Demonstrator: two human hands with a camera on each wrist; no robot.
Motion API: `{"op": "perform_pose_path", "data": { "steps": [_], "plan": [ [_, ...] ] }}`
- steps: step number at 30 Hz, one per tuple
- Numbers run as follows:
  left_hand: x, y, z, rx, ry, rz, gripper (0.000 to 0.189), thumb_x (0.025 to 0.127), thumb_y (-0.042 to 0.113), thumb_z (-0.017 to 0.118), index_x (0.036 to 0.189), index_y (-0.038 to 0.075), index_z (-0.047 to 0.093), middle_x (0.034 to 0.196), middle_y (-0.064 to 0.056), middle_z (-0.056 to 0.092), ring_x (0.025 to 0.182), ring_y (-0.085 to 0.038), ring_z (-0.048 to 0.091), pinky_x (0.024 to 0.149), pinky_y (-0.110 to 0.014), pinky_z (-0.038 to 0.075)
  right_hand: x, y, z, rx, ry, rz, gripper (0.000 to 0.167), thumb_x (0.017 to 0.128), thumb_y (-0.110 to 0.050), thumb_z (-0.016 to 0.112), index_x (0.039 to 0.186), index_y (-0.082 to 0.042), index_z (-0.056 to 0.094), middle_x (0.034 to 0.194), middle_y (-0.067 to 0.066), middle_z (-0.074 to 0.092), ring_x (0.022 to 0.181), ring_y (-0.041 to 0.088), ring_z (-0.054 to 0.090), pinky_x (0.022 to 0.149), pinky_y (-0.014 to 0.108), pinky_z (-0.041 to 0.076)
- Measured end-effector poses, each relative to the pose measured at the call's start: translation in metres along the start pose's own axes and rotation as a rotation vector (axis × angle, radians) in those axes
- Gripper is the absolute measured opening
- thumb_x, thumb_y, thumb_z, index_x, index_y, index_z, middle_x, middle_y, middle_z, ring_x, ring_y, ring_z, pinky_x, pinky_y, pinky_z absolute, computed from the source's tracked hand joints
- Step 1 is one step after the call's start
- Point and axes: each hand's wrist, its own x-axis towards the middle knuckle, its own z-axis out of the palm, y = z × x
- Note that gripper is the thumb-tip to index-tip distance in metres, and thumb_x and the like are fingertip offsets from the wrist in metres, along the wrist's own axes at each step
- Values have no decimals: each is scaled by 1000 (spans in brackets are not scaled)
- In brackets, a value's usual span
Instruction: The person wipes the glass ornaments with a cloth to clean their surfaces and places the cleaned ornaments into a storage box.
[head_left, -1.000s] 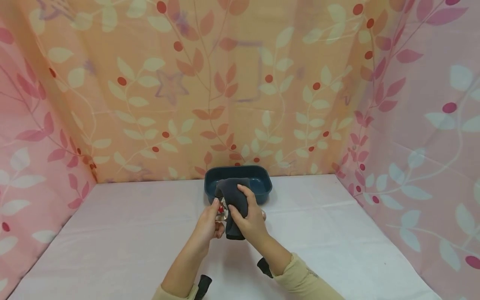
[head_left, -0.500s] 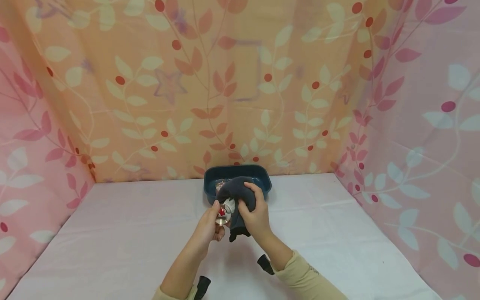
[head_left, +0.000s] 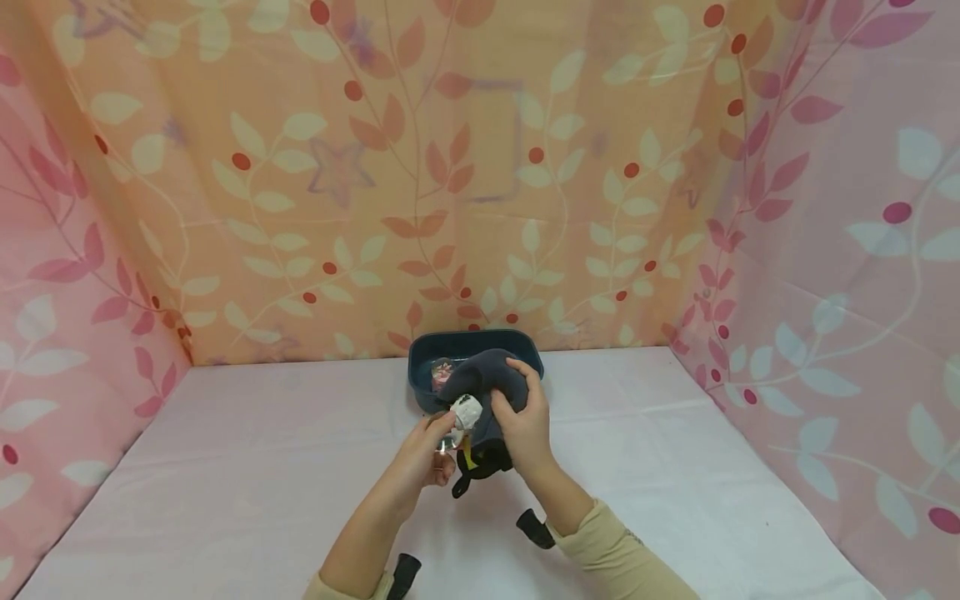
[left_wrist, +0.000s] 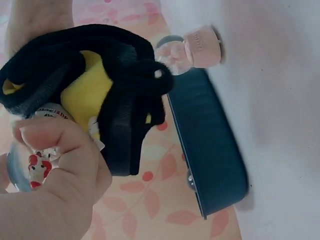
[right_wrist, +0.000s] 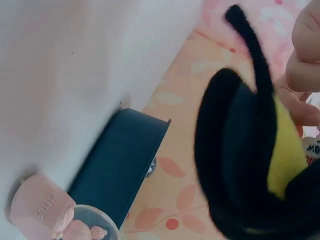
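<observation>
My left hand (head_left: 416, 454) grips a small snow globe (head_left: 467, 411) by its clear ball, the whitish base pointing up and away. In the left wrist view, a red-and-white figure shows inside the ball between thumb and fingers. My right hand (head_left: 528, 421) holds a dark grey cloth (head_left: 487, 375) with black trim, a hanging loop and a yellow inner side (left_wrist: 87, 92). The cloth is bunched and folded over, right beside the globe's base. Both hands are raised over the white table, in front of a dark blue bin (head_left: 415, 375).
Another globe (head_left: 442, 373) with pink inside sits in the bin's left part. On the table next to the bin stands a pink-based snow globe (left_wrist: 202, 47), hidden from the head view. Patterned curtains (head_left: 337, 208) enclose the white-covered table (head_left: 285, 467).
My right hand and the cloth have shifted right, baring more of the bin and the globe in it. The held globe has turned, its white base now showing. The cloth's yellow side has appeared.
</observation>
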Motion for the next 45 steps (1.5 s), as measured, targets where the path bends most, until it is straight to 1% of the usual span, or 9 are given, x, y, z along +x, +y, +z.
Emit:
{"op": "perform_pose_path", "data": {
  "steps": [5,9,15,23,27,30,35,41,45],
  "plan": [
    [0,0,-4,-43,22,40,53,101,43,45,128,-2,38,89,-8,52,53,-10,42,54,-24,39,3,-5,-6,123,60,135,46,92,-4,59,137,-7,45,135,15,44,100,21,58,79,24,51],
    [-1,1,-8,-62,18,54,48,103,43,41,122,-2,39,86,-7,59,51,-10,42,54,-23,40,5,-8,-11,175,103,127,48,93,-4,59,138,-7,41,137,15,43,108,24,56,85,25,50],
    [-2,2,-12,-95,-1,43,54,103,48,36,124,-1,41,87,-5,60,51,-9,44,56,-23,41,-2,-10,-15,155,101,34,52,91,-3,60,139,-7,39,139,13,42,114,27,52,88,26,50],
    [-1,2,-5,-168,-47,70,49,104,47,34,115,0,43,81,-4,53,51,-9,42,55,-24,38,-21,-4,3,-15,-121,-174,51,89,2,59,137,-4,41,130,19,44,99,24,54,74,28,52],
    [-2,2,0,-151,-36,62,44,103,48,35,109,4,36,72,0,44,49,-8,40,55,-24,38,-26,1,9,-93,-162,-256,51,88,3,60,135,-6,42,120,22,51,91,25,56,70,31,52],
    [-3,3,1,-127,-17,68,45,102,47,40,113,4,34,72,1,42,47,-8,35,53,-24,35,-24,3,10,-155,-162,-263,51,88,0,62,135,-10,43,115,21,55,88,27,58,69,31,52],
    [-2,1,2,-134,-18,94,41,102,42,44,116,5,33,76,1,41,47,-7,29,51,-23,30,-17,3,9,-146,-155,-279,48,88,3,63,133,-7,47,124,20,53,95,28,57,74,32,52],
    [-2,-2,2,-150,-48,115,36,103,39,43,109,5,34,74,0,44,45,-7,29,49,-23,30,-15,5,9,-129,-101,-349,40,86,7,65,124,-2,55,115,21,60,88,17,60,68,29,53],
    [-1,-4,0,-142,-88,130,35,104,39,40,105,4,37,75,0,47,45,-7,32,50,-24,32,-13,5,9,-121,-64,-365,34,87,8,63,119,0,58,115,21,62,96,16,59,76,27,52]
  ]
}}
